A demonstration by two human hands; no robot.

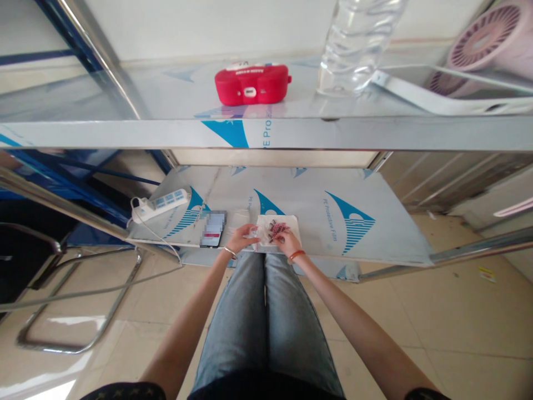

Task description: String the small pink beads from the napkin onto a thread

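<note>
On the lower metal shelf (308, 194), my left hand (242, 239) is closed with its thumb and fingers on a crumpled piece of clear plastic (263, 231). My right hand (288, 243) pinches a small dark red, patterned thing (280, 227); its exact kind is too small to make out. Both lie over a white square sheet (293, 221), and the two hands are close together, a little apart. A flat clear plastic bag (238, 219) rests behind my left hand. Left of that hand lies a phone (214, 229) with its screen lit and blurred.
A white power strip (160, 204) with its cable sits at the shelf's left end. The upper shelf (166, 133) juts out above, carrying a red case (252, 85), a clear bottle (353, 50) and a pink fan (485, 36). A chair (79, 347) stands at left.
</note>
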